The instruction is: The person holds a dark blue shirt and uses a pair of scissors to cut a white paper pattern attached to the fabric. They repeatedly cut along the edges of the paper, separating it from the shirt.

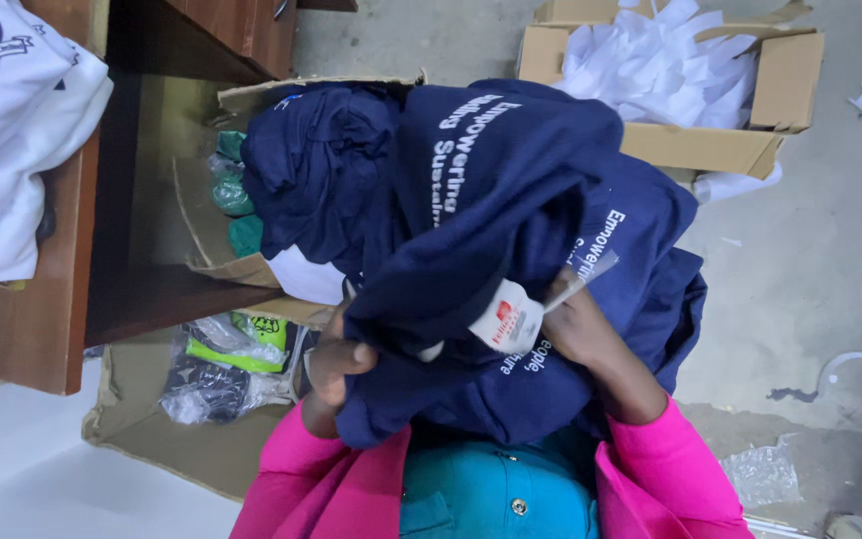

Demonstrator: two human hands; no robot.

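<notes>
A bundle of navy blue shirts (511, 220) with white printed lettering fills the middle of the head view, pressed against my body. My left hand (336, 361) grips the lower left edge of the bundle, thumb on top of the cloth. My right hand (581, 324) pinches the navy cloth beside a white and red hang tag (508, 319) with a clear plastic strip. Pink sleeves and a teal shirt front show below.
An open cardboard box (785, 80) full of white paper sheets stands on the concrete floor at the top right. A second open box (202, 250) with green items lies left, by a wooden desk (22, 329) bearing white shirts (12, 130). Plastic-wrapped packets (226, 364) rest on flattened cardboard.
</notes>
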